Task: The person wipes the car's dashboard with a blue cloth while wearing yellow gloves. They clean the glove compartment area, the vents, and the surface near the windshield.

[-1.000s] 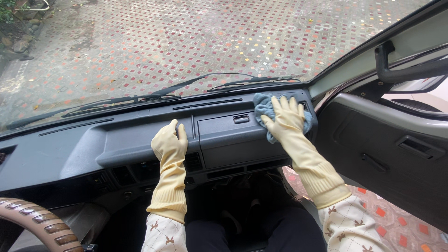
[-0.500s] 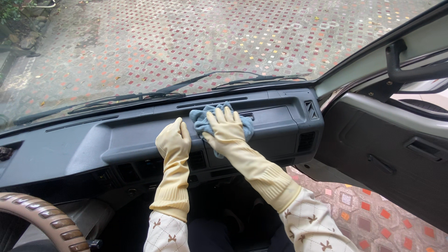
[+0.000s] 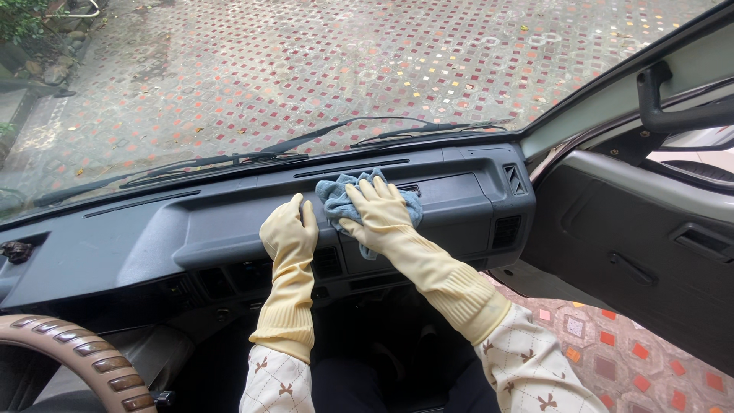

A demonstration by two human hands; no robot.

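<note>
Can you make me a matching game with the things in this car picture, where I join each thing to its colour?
Things:
1. cloth
2. gloves
3. dashboard
4. steering wheel cover

Colours:
A. dark grey
B. brown and tan
C. blue
D. pale yellow

Right pairs: 1-C, 2-D, 3-A, 4-B.

The right hand presses the blue cloth on the dashboard, and the left hand rests flat beside it.
</note>
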